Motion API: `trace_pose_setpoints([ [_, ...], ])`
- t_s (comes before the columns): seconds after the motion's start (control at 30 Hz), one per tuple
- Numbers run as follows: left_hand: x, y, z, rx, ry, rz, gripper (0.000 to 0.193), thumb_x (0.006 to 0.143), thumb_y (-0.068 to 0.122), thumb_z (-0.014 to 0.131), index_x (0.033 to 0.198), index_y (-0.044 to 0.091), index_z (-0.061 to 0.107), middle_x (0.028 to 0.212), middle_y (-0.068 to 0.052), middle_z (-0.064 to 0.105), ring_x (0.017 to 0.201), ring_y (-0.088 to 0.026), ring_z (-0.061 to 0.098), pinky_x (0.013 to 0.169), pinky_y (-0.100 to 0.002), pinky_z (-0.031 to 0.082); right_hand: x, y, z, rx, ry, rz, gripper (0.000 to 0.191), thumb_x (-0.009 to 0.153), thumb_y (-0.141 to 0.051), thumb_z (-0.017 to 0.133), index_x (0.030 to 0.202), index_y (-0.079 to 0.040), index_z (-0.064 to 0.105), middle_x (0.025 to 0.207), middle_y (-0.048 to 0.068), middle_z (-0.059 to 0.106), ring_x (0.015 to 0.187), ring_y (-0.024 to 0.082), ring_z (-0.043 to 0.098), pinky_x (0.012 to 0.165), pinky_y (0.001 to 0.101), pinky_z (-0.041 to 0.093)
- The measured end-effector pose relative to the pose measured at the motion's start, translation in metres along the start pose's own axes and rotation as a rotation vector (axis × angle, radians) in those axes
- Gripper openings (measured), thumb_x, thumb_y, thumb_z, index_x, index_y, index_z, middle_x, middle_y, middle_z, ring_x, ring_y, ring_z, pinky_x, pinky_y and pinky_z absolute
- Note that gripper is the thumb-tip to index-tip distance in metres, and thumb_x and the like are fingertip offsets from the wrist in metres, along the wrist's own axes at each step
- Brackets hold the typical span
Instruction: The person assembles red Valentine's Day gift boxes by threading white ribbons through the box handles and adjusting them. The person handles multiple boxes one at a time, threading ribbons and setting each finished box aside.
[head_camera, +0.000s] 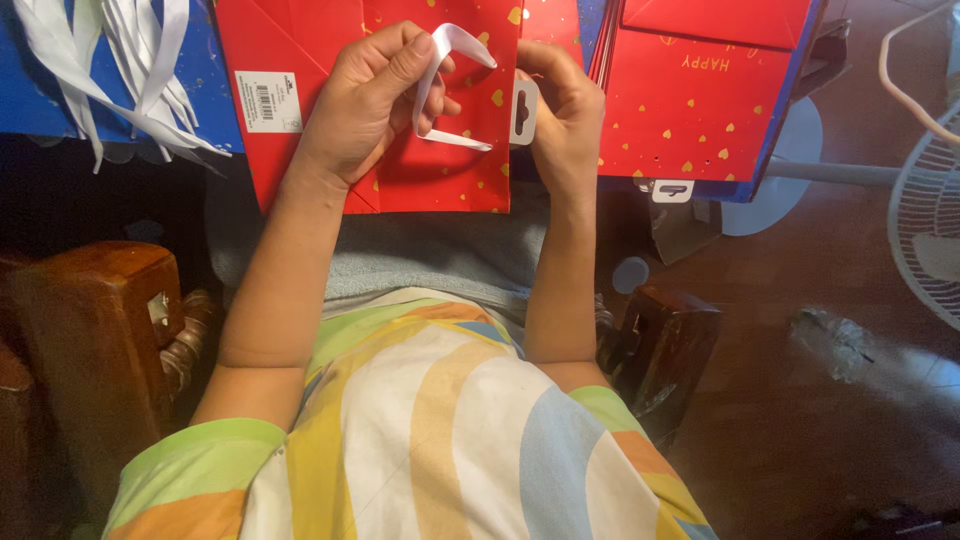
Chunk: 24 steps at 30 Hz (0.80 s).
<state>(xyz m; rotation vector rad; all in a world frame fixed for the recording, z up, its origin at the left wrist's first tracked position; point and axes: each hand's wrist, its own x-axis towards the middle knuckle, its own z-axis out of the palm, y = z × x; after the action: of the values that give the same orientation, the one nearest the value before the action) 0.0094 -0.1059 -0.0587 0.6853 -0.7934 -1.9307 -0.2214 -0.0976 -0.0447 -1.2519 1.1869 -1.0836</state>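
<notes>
Pinching the white ribbon handle (450, 85), the left hand (375, 100) could tear the red gift bag (450, 175) that the right hand (565, 115) grips if pulled hard.

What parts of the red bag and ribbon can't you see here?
- Head view: the top of the red bag is cut off by the upper edge.
- Part of the white ribbon is hidden behind the left hand.
- The bag edge under the right hand is covered by the fingers.
- The label print is too small to read.
- The ribbon bunch runs off the upper edge.
</notes>
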Motion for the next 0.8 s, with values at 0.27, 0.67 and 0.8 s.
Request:
trace_pose_setpoints([
  [0.27,-0.001,-0.001,-0.002,-0.006,-0.001,0.009,0.030,0.115,0.033,0.057,0.112,0.004,0.065,0.088,-0.003,0.066,0.083,-0.012,0.069,0.072,-0.024,0.053,0.000,0.007,0.008,-0.087,0.068,-0.063,0.011,0.108,-0.006,0.063,0.114,0.002,0.066,0.100,0.001,0.069,0.090,0.005,0.061,0.080,0.0232,0.051],
  [0.67,-0.001,0.003,0.008,0.154,0.042,-0.002,0.030,0.115,0.031,0.056,0.109,0.003,0.065,0.091,-0.002,0.069,0.080,-0.011,0.071,0.067,-0.022,0.054,-0.001,0.012,0.009,-0.183,0.111,-0.107,0.031,0.118,-0.029,0.044,0.103,-0.005,0.055,0.082,-0.005,0.051,0.075,0.004,0.044,0.066,0.0237,0.040],
  [0.8,0.003,0.006,0.019,0.271,0.073,0.064,0.027,0.112,0.029,0.059,0.125,0.005,0.058,0.086,-0.003,0.067,0.067,-0.006,0.062,0.062,-0.020,0.051,0.001,0.010,0.010,-0.086,0.115,-0.109,0.030,0.120,-0.029,0.046,0.107,-0.004,0.057,0.083,-0.002,0.054,0.074,0.004,0.047,0.066,0.0221,0.041],
])
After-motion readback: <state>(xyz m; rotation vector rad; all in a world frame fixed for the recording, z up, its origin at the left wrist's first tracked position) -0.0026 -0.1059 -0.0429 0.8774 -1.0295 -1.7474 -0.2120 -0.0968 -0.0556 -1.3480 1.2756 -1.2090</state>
